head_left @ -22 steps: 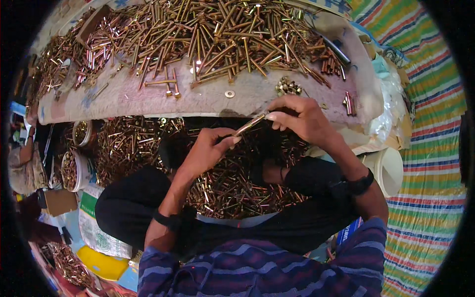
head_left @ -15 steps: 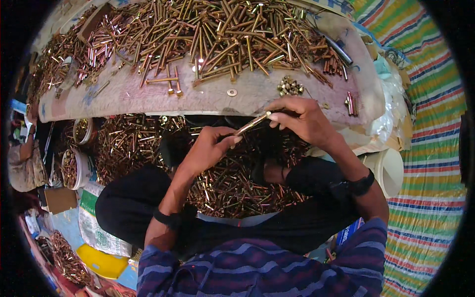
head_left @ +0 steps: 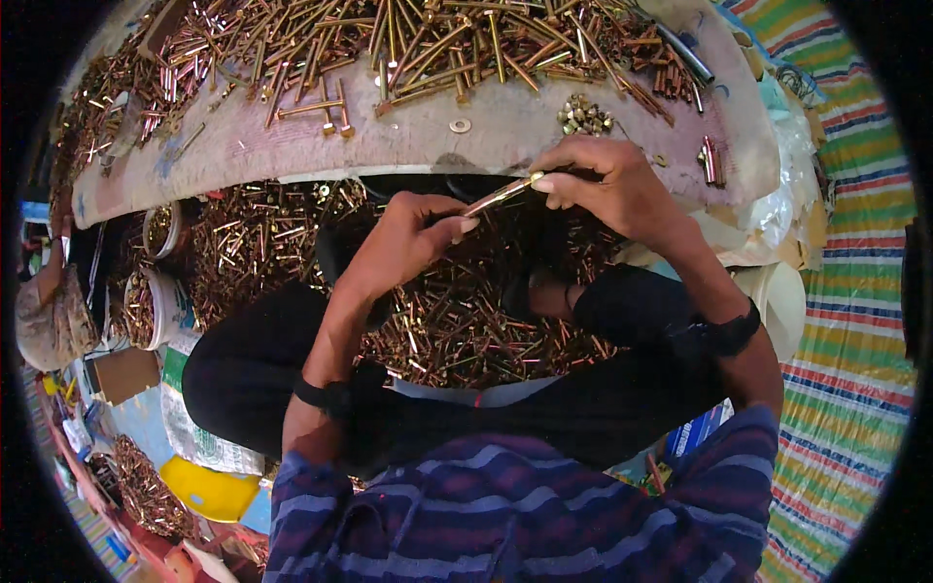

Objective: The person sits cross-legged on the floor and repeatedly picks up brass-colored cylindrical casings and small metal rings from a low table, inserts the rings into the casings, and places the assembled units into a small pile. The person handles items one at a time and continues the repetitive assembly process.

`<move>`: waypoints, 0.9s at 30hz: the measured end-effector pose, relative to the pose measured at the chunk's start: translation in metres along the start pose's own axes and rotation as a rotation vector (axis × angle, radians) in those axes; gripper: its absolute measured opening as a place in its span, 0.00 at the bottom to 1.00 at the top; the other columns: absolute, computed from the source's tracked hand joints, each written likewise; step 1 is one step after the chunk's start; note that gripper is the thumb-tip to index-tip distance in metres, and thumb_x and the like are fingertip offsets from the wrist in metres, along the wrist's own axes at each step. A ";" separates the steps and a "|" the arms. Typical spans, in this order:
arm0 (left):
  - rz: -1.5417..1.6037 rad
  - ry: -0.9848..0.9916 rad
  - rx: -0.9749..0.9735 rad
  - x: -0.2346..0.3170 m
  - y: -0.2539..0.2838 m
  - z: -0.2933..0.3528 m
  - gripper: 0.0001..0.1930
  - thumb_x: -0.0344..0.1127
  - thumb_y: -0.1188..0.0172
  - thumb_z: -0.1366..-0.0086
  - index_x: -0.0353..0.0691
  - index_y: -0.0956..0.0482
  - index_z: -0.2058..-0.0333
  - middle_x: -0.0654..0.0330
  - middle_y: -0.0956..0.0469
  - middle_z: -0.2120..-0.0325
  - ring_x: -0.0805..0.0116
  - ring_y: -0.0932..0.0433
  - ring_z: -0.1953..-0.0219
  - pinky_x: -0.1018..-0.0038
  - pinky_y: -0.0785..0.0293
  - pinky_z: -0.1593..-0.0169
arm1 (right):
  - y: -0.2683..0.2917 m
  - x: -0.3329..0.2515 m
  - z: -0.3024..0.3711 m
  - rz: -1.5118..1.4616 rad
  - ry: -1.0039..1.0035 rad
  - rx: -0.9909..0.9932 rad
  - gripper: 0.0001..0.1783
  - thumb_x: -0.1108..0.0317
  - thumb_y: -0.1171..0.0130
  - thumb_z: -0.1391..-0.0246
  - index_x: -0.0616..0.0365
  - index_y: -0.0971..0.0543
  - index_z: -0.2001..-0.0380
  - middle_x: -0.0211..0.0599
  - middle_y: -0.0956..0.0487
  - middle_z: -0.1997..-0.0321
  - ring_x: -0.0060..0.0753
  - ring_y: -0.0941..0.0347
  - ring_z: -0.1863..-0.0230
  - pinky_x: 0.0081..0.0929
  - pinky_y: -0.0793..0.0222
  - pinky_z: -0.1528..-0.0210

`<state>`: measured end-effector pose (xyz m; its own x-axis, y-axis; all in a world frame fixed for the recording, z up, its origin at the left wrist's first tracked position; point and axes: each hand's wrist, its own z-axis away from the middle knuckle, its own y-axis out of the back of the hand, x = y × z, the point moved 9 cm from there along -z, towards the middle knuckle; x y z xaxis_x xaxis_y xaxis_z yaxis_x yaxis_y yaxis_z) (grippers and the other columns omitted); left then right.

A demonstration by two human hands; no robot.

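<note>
A brass-coloured expansion bolt (head_left: 501,196) is held slantwise between my hands above the gap at the work surface's near edge. My left hand (head_left: 413,238) pinches its lower left end between thumb and fingers. At the upper right end, my right hand (head_left: 603,180) closes thumb and forefinger, where a small nut-like tip partly shows. Beyond my hands lie a flat washer (head_left: 460,125) and a small heap of cone-shaped nuts (head_left: 584,116). Two long bolts (head_left: 328,109) lie crossed farther left.
A big pile of long bolts (head_left: 428,49) covers the far part of the cloth-covered surface (head_left: 389,151). Below, between my legs, many metal pieces (head_left: 466,335) are heaped. White buckets (head_left: 167,309) stand at left, another (head_left: 780,309) at right. Striped sheeting (head_left: 855,340) lies at right.
The whole view has shifted, so the work surface sits higher in the picture. Both hands keep the same pinch on the expansion bolt, with barely any change between them.
</note>
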<state>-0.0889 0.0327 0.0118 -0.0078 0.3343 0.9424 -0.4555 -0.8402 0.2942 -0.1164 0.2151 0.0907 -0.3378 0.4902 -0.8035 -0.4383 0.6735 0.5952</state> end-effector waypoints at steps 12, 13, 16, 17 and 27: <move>-0.087 0.022 -0.083 -0.004 -0.004 -0.001 0.13 0.34 0.38 0.34 0.28 0.17 0.58 0.57 0.21 0.77 0.76 0.29 0.72 0.71 0.29 0.66 | -0.012 -0.006 0.004 0.255 0.079 -0.026 0.21 0.55 0.38 0.37 0.65 0.22 0.72 0.49 0.26 0.78 0.38 0.29 0.78 0.40 0.34 0.71; -0.050 0.005 -0.079 -0.003 -0.005 -0.001 0.12 0.34 0.38 0.34 0.28 0.17 0.59 0.58 0.21 0.77 0.76 0.30 0.73 0.71 0.30 0.66 | -0.012 -0.007 0.003 0.288 0.089 -0.032 0.22 0.54 0.38 0.37 0.65 0.22 0.72 0.50 0.25 0.78 0.40 0.30 0.78 0.41 0.34 0.71; -0.024 -0.059 -0.063 0.001 -0.010 0.002 0.12 0.34 0.37 0.34 0.29 0.17 0.60 0.59 0.21 0.78 0.75 0.31 0.73 0.70 0.31 0.68 | -0.023 0.018 0.007 0.079 -0.201 -0.200 0.24 0.52 0.40 0.36 0.66 0.23 0.72 0.54 0.25 0.76 0.46 0.27 0.76 0.42 0.34 0.70; -0.026 -0.054 -0.066 0.000 -0.011 0.002 0.12 0.34 0.37 0.34 0.29 0.16 0.60 0.59 0.22 0.78 0.75 0.31 0.73 0.70 0.31 0.68 | -0.021 0.017 0.007 0.138 -0.193 -0.197 0.24 0.52 0.41 0.36 0.66 0.24 0.72 0.54 0.25 0.76 0.47 0.26 0.75 0.43 0.33 0.70; 0.061 0.039 -0.120 -0.008 -0.018 0.003 0.12 0.35 0.38 0.32 0.30 0.17 0.60 0.62 0.26 0.81 0.78 0.34 0.75 0.71 0.34 0.70 | -0.024 0.026 0.008 0.078 -0.325 -0.180 0.25 0.52 0.44 0.33 0.66 0.24 0.72 0.55 0.24 0.78 0.45 0.23 0.76 0.42 0.31 0.70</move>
<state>-0.0778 0.0435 -0.0004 -0.0724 0.3022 0.9505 -0.5559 -0.8035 0.2131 -0.1082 0.2157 0.0552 -0.1064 0.7058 -0.7003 -0.5706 0.5335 0.6244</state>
